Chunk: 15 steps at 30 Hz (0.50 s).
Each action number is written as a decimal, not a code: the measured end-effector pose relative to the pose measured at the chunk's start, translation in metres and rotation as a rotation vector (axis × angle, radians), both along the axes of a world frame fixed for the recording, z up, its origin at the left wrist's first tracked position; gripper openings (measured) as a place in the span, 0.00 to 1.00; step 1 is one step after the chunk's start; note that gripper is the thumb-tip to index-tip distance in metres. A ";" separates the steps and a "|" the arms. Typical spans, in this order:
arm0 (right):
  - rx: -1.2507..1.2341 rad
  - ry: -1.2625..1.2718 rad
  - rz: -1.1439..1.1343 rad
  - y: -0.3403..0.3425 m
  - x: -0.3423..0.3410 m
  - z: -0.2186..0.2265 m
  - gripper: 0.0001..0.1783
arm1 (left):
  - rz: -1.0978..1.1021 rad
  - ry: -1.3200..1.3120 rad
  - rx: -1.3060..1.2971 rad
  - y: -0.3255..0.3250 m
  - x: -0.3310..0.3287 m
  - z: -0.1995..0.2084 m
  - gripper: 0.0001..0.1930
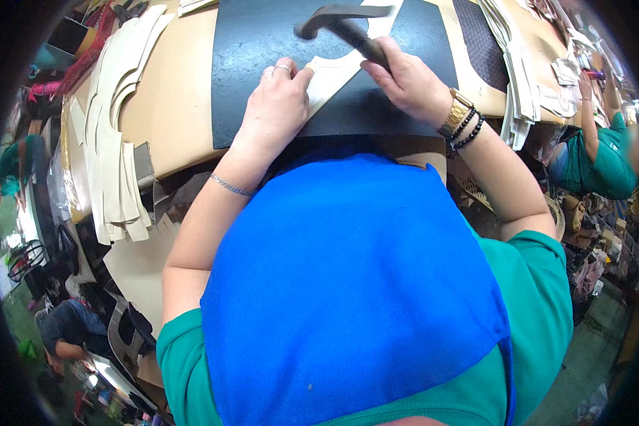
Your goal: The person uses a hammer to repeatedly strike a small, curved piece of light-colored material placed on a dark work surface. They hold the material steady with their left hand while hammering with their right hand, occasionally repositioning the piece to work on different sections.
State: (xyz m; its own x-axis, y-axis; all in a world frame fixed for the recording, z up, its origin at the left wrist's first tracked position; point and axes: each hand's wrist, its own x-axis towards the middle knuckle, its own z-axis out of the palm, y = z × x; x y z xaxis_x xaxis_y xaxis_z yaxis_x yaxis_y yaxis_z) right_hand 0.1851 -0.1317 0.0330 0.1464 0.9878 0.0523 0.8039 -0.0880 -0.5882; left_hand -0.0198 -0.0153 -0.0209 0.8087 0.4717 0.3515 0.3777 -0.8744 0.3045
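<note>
My right hand [413,82] is wrapped round the dark handle of a hammer [349,34], which is raised over the work with its head toward the upper left. Beneath it, a cut piece of cream sheet material [328,84] lies slantwise on a black board [245,42]. My left hand [278,99] rests on the board with its fingers bent, the thumb and forefinger closed on the left edge of the cream piece. What lies under those fingertips is hidden.
Stacks of cream cut pieces hang over the table edge at left [113,128] and at right [512,71]. A dark textured sheet [481,46] lies right of the board. A co-worker in green [600,160] is at far right, another person [74,330] at lower left.
</note>
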 end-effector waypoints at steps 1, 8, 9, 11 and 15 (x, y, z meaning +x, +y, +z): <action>-0.071 -0.025 0.018 0.004 0.006 -0.002 0.17 | -0.002 -0.008 -0.008 0.000 -0.001 0.000 0.12; -0.059 0.012 0.027 0.002 0.010 -0.005 0.18 | -0.004 -0.049 -0.308 0.007 -0.011 0.005 0.14; -0.103 -0.016 0.024 0.003 0.012 -0.002 0.18 | -0.027 -0.062 -0.240 0.007 -0.012 0.003 0.14; 0.056 -0.053 0.069 -0.002 0.012 -0.016 0.19 | -0.032 -0.022 -0.319 0.009 -0.017 0.007 0.14; -0.089 -0.009 0.096 -0.008 -0.002 -0.004 0.16 | 0.019 0.025 -0.469 0.005 -0.025 0.014 0.14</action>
State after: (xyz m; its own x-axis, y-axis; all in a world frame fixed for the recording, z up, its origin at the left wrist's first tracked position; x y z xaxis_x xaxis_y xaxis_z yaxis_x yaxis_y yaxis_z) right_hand 0.1829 -0.1401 0.0290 0.0511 0.9981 -0.0357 0.8164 -0.0623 -0.5741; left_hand -0.0452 -0.0105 -0.0070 0.8036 0.5901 0.0775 0.4046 -0.6371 0.6561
